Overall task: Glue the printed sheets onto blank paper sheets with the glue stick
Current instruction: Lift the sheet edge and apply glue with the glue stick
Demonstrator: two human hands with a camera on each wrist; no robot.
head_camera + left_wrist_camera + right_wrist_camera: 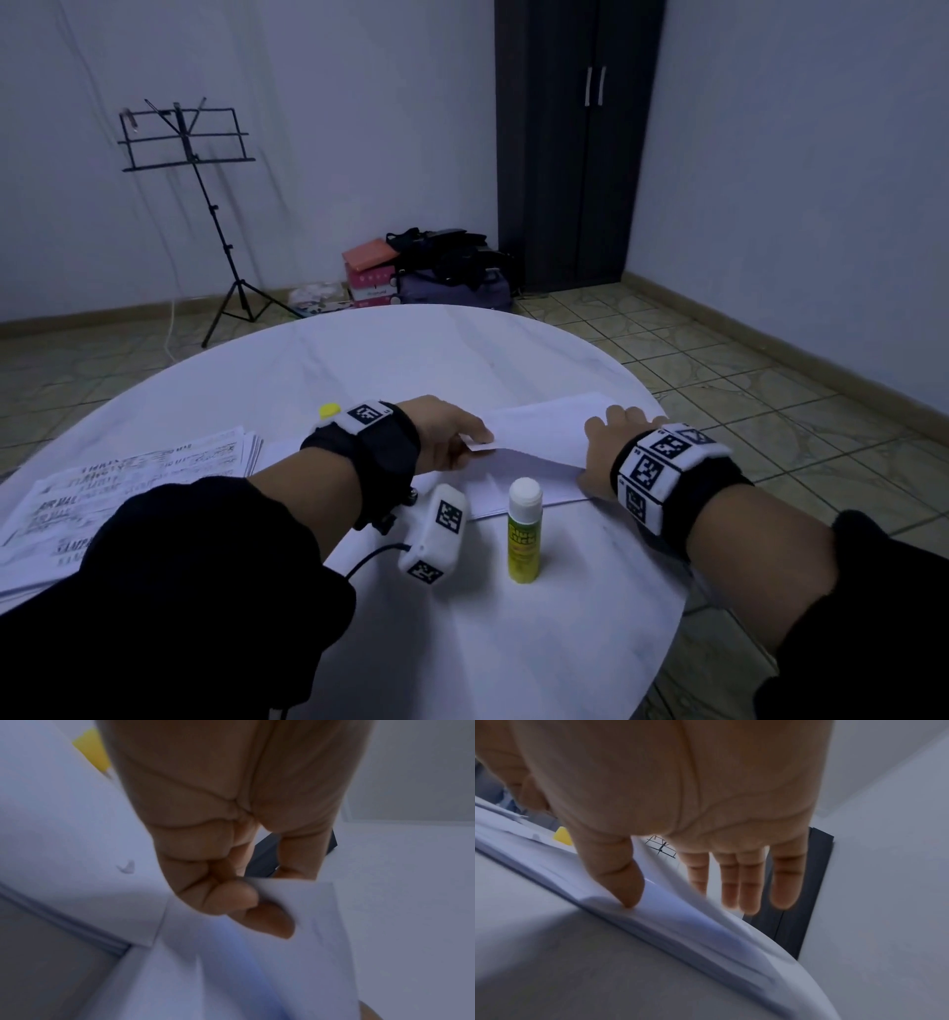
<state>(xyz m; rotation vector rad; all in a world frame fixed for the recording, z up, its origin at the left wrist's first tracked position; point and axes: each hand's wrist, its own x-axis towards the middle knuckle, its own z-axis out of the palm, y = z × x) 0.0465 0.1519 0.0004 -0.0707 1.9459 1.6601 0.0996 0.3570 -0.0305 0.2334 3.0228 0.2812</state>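
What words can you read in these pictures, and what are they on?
"Glue Stick": on the glue stick's yellow-green label, blurry, so this is my best reading.
Printed sheets: bold headings and lines of print, too blurred to read.
Pink boxes on the floor: small print, too small to read.
Wrist bands: only square black-and-white code marks, no words.

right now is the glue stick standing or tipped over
Standing: the glue stick is upright on the table, uncapped, white tip up.
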